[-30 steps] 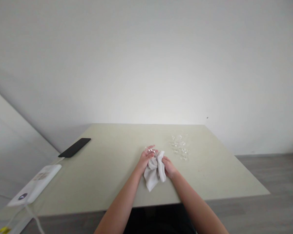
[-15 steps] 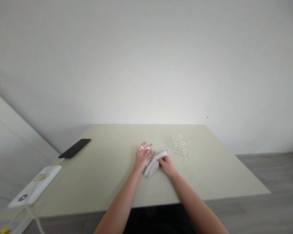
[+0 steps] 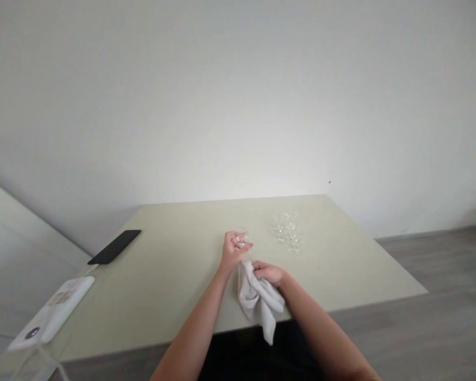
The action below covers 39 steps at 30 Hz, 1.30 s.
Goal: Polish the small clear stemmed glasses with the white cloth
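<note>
My left hand (image 3: 232,251) is closed round a clear, rounded, glass-like piece (image 3: 241,239); its exact kind I cannot make out. A white cloth (image 3: 257,296) is gripped in my right hand (image 3: 267,272), with its fingers bunched at the upper part. The top of the cloth touches the lower end of the clear piece, just below my left thumb. From there the cloth hangs down in loose folds past the table's front edge. Beyond and to the right of my hands lies a cluster of several similar clear pieces (image 3: 286,230).
The pale table (image 3: 174,286) stands against a white wall. On its left side lie a flat black object (image 3: 115,247) and, nearer me, a white box-like object (image 3: 53,315) with a round dark spot. A white cable (image 3: 49,357) runs at the lower left.
The cloth has gone from bunched between my hands to hanging lower and longer towards me. My right hand has shifted slightly nearer. The whole view has also tilted a little.
</note>
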{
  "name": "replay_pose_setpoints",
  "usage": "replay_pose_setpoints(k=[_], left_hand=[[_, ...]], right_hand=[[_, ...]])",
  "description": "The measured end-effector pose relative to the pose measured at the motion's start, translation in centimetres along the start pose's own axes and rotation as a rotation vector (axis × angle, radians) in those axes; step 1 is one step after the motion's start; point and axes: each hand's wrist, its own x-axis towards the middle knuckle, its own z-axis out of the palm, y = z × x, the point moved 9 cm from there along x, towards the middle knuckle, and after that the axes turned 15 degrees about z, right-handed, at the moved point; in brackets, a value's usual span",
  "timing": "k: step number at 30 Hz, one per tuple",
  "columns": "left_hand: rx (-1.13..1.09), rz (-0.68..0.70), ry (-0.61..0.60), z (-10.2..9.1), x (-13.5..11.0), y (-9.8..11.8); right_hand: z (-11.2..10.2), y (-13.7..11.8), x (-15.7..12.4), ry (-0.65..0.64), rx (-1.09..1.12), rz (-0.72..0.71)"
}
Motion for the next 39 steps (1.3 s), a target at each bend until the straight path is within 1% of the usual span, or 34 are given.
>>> replay_pose_setpoints(k=[2,4,7,9,11,14,17,21,23,26,28,30,32,36,37,39], left_hand=[[0.011,-0.022,-0.191,2.9,-0.3,-0.2],[0.005,-0.031,-0.330,5.6,-0.5,-0.2],[-0.015,-0.048,-0.414,8.4,-0.5,-0.6],[-0.021,-0.049,-0.424,9.5,-0.5,-1.2],[0.000,-0.036,-0.414,9.6,-0.6,-2.1],[0.107,0.017,-0.413,8.8,-1.1,-3.1],[0.212,0.118,-0.514,8.3,-1.8,-3.1],[0.265,0.214,-0.702,9.4,-2.6,-2.4],[0.257,0.234,-0.748,9.9,-2.9,-2.2],[0.228,0.266,-0.780,10.5,-3.1,-2.1],[0.261,0.336,-0.818,10.8,-3.4,-1.9],[0.347,0.441,-0.868,11.1,-3.8,-1.7],[0.468,0.504,-0.948,11.5,-4.3,-1.9],[0.757,0.478,-1.171,12.1,-5.4,-3.5],[0.806,0.473,-1.205,12.2,-5.5,-3.7],[0.857,0.480,-1.231,12.3,-5.7,-3.9]], right_hand=[[1.3,0.6,-0.3,-0.126,-0.036,0.054],[1.9,0.9,-0.6,-0.182,-0.061,0.079],[1.8,1.3,-0.6,-0.188,-0.054,0.100],[1.7,1.5,-0.4,-0.192,-0.055,0.112],[1.7,1.7,-0.3,-0.200,-0.062,0.123],[1.8,1.5,-0.3,-0.203,-0.073,0.127],[2.0,0.8,-0.5,-0.188,-0.077,0.102],[2.2,-0.1,-0.9,-0.167,-0.069,0.073],[2.2,-0.3,-1.0,-0.156,-0.072,0.060],[2.1,-0.2,-1.0,-0.135,-0.092,0.061],[1.9,0.0,-0.9,-0.116,-0.104,0.076],[1.6,0.3,-0.7,-0.095,-0.112,0.088],[1.4,0.5,-0.6,-0.082,-0.130,0.113],[0.9,1.2,-0.3,-0.032,-0.189,0.181],[0.7,1.3,-0.3,-0.019,-0.198,0.190],[0.7,1.4,-0.2,-0.017,-0.208,0.195]])
